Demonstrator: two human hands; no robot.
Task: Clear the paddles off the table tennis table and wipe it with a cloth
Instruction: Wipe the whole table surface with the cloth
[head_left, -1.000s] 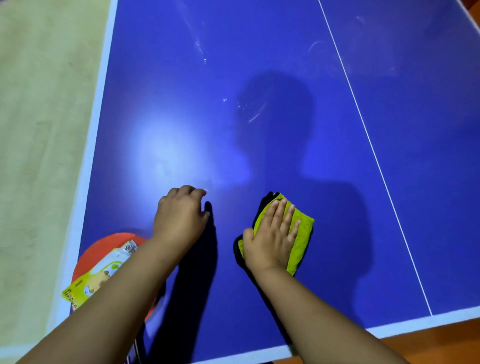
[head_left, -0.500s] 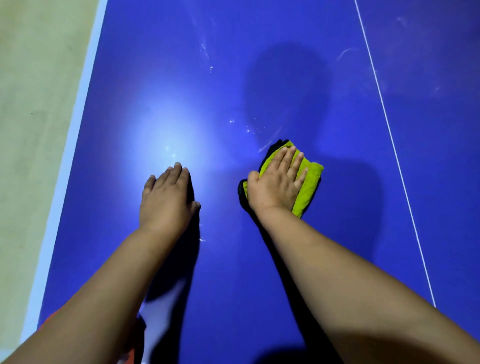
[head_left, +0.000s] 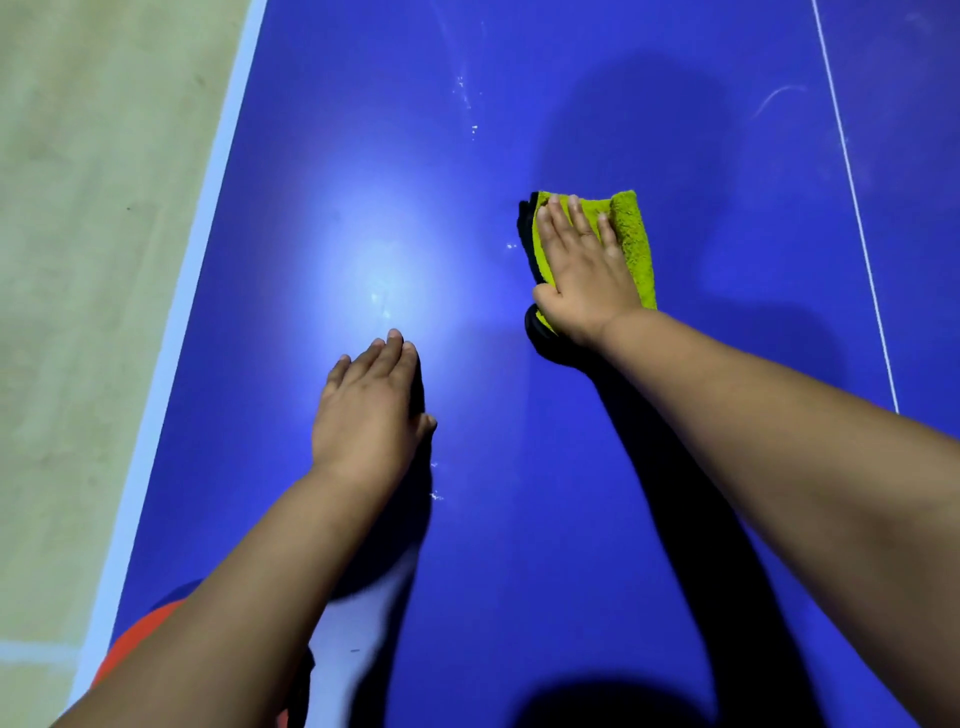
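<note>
Cloth (head_left: 631, 244), a folded yellow-green towel with a dark underside, is lying flat on the blue bench (head_left: 519, 519), right of the middle of the view and well short of the white centre line (head_left: 852, 208). The right grip (head_left: 584, 275) is pressing down on it, palm flat and fingers straight and spread, nothing curling round the fabric. The left grip (head_left: 369, 410) is resting released on the bare surface nearer the person, fingers together and stretched, holding nothing, seemingly bracing the lean. So the wiping is looking under way rather than finished: white specks (head_left: 470, 114) are showing beyond the cloth, stray flecks (head_left: 435, 493) are sitting just beside the left forearm, and a pale curved scuff (head_left: 779, 98) is showing far right, near the line. Clearing is looking incomplete too, going by this view: a red paddle (head_left: 137, 642) is peeking out at the near-left edge, mostly hidden under the left forearm and seemingly lying on the bench's corner. My reading is that the paddle is waiting to come off, and the speckled stretches ahead are waiting for the cloth.
</note>
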